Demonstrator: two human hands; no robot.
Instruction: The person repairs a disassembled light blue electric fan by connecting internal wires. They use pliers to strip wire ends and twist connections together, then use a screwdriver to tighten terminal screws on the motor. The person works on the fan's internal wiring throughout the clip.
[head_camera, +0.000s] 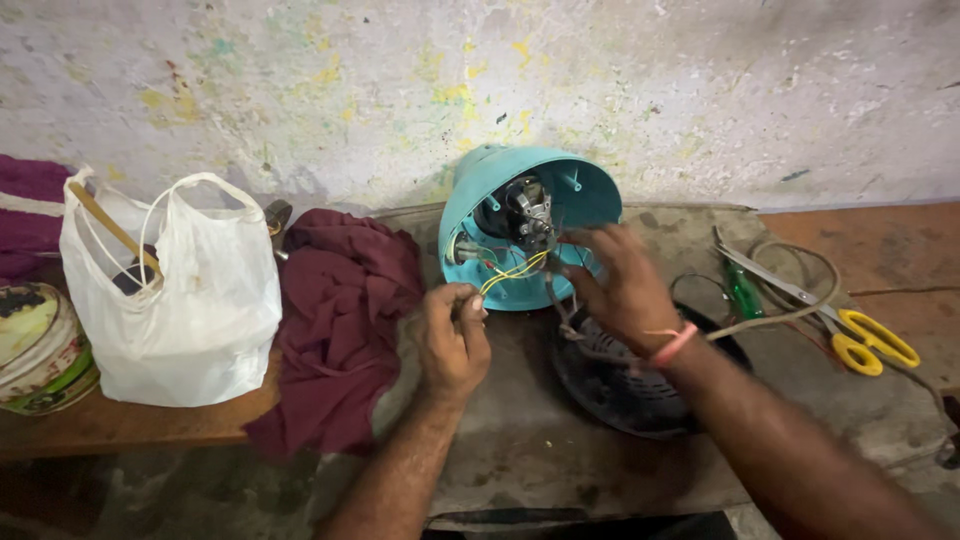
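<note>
One counter (520, 440) carries everything. One teal housing (520, 225) lies tipped on its side against the wall, its open end facing the person so the motor (528, 212) and wires show. One maroon cloth (340, 320), one white bag (175, 290) and one pair of scissors (850, 330) lie aside. The right hand (622, 285) reaches in, fingers spread on the wiring; the left hand (455, 340) pinches two yellow wires (512, 270) taut.

A thin white plastic carrier bag (175, 300) with looped handles stands at the left on the brown wooden surface, a pale wooden stick poking out of its mouth. Just left of it lies what may be a stack of round printed lids (38, 350), green and cream.
</note>
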